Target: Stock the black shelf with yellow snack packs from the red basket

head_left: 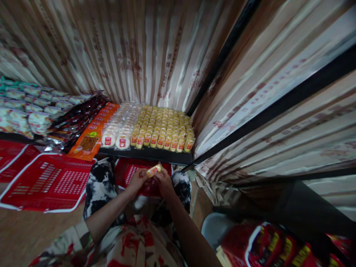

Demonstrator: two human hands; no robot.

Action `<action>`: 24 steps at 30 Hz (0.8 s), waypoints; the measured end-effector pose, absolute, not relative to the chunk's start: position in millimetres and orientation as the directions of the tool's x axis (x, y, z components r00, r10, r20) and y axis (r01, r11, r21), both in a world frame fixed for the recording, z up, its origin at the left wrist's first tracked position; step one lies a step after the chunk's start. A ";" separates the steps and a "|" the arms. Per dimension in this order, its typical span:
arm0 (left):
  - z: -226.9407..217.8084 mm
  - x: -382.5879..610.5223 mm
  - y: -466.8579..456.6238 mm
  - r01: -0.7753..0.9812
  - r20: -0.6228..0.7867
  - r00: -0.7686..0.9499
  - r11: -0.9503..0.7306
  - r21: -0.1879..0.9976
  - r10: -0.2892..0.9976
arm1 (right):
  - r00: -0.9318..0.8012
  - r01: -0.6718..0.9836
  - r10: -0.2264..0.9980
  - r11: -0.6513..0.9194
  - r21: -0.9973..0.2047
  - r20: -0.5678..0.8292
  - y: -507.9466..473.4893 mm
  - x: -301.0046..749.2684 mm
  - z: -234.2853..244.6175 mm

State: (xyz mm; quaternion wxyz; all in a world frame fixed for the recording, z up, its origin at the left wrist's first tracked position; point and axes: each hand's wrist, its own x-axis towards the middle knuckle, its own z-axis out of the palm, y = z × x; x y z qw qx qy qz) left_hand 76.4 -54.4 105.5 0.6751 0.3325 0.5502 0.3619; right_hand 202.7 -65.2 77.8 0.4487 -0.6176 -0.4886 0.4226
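A small yellow snack packet [154, 170] with a red label is held between both hands above my knees. My left hand [137, 181] pinches its left end with closed fingers. My right hand [164, 183] grips its right end, fingers also closed. Just ahead, a black shelf [155, 155] carries tight rows of the same yellow packets [164, 128], beside rows of round white packets [121, 128].
Orange packets [93, 135], dark red packets [76, 118] and pale green-white bags [25, 111] fill the shelf to the left. Red plastic crates [47, 181] lie on the wooden floor. Curtain-like covers [264, 92] hang over the shelves. Red bags [267, 246] sit at bottom right.
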 end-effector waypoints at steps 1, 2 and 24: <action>108.1 75.2 -51.4 -0.079 -0.466 0.119 0.476 0.876 0.877 | 0.156 0.127 0.980 -0.145 -0.981 -0.124 -66.0 203.0 77.2; 110.5 73.3 -47.9 -0.030 -0.424 0.124 0.431 0.902 0.897 | 0.143 0.016 0.975 -0.171 -0.985 -0.167 -65.9 203.6 76.5; 180.8 86.0 37.4 0.540 0.035 0.596 -0.433 0.722 0.802 | 0.138 0.703 0.966 0.061 -0.709 0.220 -41.3 243.8 115.8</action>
